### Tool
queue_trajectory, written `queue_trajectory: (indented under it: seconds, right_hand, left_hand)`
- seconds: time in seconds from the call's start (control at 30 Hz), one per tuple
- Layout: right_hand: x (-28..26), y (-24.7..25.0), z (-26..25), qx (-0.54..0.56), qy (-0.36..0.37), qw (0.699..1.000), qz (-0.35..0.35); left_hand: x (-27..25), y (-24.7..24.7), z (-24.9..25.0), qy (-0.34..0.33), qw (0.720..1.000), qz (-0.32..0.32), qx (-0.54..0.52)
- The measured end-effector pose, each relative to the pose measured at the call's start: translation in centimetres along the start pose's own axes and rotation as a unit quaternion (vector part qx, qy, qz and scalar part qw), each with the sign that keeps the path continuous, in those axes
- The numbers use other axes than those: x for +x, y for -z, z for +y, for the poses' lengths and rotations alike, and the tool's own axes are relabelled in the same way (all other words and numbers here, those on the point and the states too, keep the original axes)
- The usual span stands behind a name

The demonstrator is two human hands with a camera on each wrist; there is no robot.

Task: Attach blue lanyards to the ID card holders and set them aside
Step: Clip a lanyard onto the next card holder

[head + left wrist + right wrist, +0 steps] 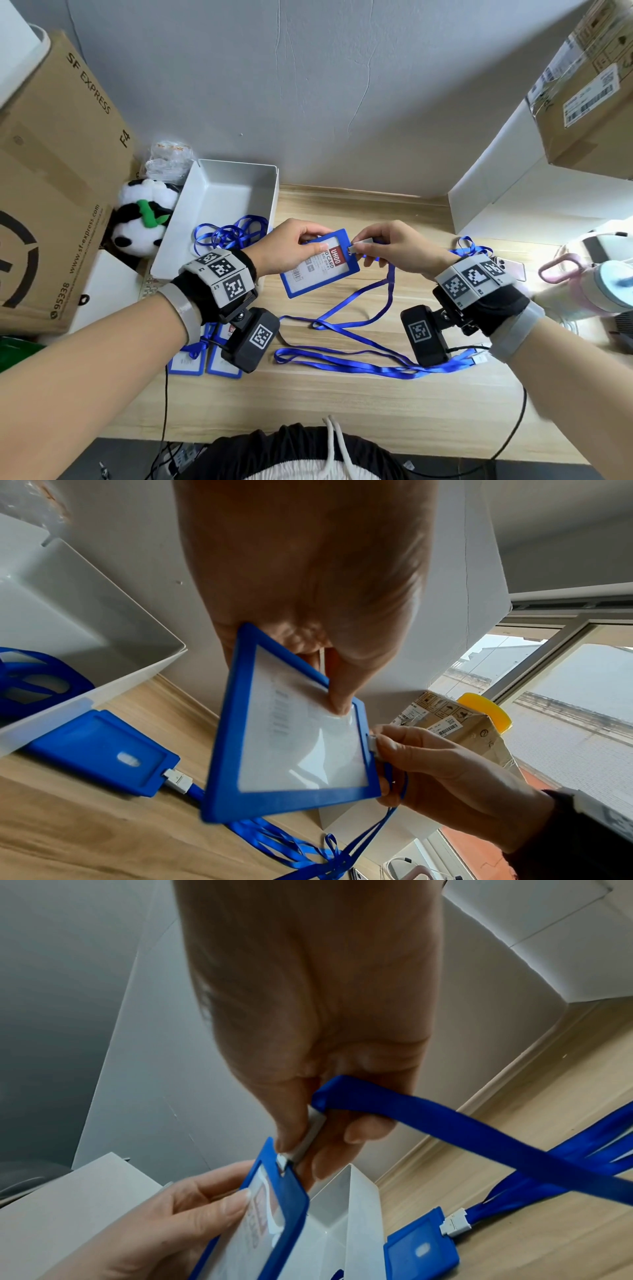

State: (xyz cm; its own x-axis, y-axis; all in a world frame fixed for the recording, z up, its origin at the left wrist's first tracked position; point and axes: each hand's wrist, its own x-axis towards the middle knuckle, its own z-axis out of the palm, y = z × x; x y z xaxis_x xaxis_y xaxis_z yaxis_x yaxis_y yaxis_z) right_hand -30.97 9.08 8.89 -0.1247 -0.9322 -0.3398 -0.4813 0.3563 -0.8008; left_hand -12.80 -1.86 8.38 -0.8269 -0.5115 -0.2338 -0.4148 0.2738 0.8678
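Note:
My left hand (317, 241) grips a blue ID card holder (320, 263) by its long edges and keeps it above the wooden table (342, 404). The holder's clear window (301, 739) faces the left wrist camera. My right hand (361, 247) pinches the metal clip (313, 1131) of a blue lanyard (462, 1131) against the slot in the holder's top edge (274, 1153). The strap trails down to the table (383, 301). Another blue holder (99, 750) with a clip and lanyard fastened lies beside the white tray (239, 171).
Loose blue lanyards (342, 363) sprawl across the table centre, more (229, 236) by the tray. Two holders (186, 359) lie under my left wrist. A cardboard box (51, 188) and a panda plush (144, 219) stand left. White boxes (513, 192), a phone (510, 267) and a bottle (599, 287) stand right.

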Motion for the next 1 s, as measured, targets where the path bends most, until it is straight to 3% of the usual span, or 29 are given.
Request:
queue_trajectory:
  seconds: [0.13, 0.27, 0.43, 0.6, 0.83, 0.93, 1.0]
  right_hand:
    - [-0.2, 0.0, 0.0, -0.005, 0.029, 0.999, 0.017]
    - [0.0, 0.1, 0.2, -0.004, 0.045, 0.995, 0.088]
    - [0.1, 0.5, 0.9, 0.089, 0.01, 0.984, 0.156]
    - [-0.3, 0.6, 1.7, 0.126, -0.024, 0.986, 0.109]
    - [-0.5, 0.0, 1.3, 0.115, -0.003, 0.984, 0.136]
    - [-0.7, -0.1, 1.3, 0.129, -0.008, 0.983, 0.129]
    - [-1.1, -0.1, 1.8, 0.116, -0.017, 0.988, 0.099]
  left_hand:
    - [0.0, -0.1, 0.0, 0.006, 0.999, -0.003, -0.039]
    - [-0.4, -0.4, -0.1, 0.022, 0.993, 0.008, -0.114]
    - [-0.5, -0.2, -0.8, 0.071, 0.977, 0.036, -0.195]
    - [-0.1, 0.1, -0.3, 0.119, 0.931, 0.126, -0.32]
    - [0.1, -0.4, 0.2, 0.107, 0.93, 0.098, -0.338]
    - [0.3, -0.6, -0.1, 0.104, 0.929, 0.128, -0.331]
    - [0.6, -0.6, -0.1, 0.111, 0.913, 0.167, -0.355]
